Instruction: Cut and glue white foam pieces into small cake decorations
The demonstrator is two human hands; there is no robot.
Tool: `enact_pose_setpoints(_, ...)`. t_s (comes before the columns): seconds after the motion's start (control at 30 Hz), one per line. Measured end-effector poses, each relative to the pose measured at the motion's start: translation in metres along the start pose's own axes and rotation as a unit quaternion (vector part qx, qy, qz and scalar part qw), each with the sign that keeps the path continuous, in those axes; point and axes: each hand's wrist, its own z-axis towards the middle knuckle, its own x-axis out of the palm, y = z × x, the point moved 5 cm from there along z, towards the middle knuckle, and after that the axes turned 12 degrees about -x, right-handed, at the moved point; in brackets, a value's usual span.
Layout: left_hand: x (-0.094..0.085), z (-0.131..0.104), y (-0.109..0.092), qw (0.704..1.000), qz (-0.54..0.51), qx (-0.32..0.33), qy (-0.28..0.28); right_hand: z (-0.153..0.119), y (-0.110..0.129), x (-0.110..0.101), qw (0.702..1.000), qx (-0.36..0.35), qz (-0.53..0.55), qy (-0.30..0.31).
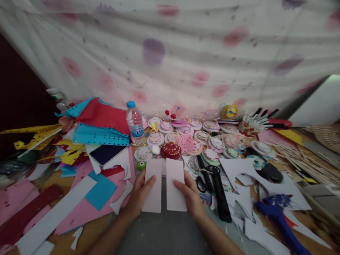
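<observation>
My left hand point(138, 193) is closed on a white paper strip point(153, 189), thumb on its face and fingers behind. My right hand point(191, 193) grips a second white paper strip point(176, 180) in the same way. Both strips stand nearly upright side by side, with a narrow gap between them, above the grey cutting mat point(164, 230). Just beyond their top edges sits a dark red disc with coloured dots point(171, 151). A white egg-shaped piece point(155, 150) and a small green piece with an eye point(141, 165) lie near the left strip.
Several decorated paper discs point(211, 154) crowd the back. A water bottle point(135, 122) stands behind left, near coloured sheets point(106, 115) and a phone point(108, 154). Scissors point(202, 184), a black cutter-like tool point(222, 198), a blue glue gun point(278, 216) and wooden sticks point(300, 163) lie right.
</observation>
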Motion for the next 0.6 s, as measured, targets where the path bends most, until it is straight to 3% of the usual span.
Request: enact_pose_setpoints(0.6,0.0008,-0.0008,0.0029,0.998,0.033,0.036,0.027,-0.0094,-0.0075,0.0044,1.000,0.011,-0.003,-0.015)
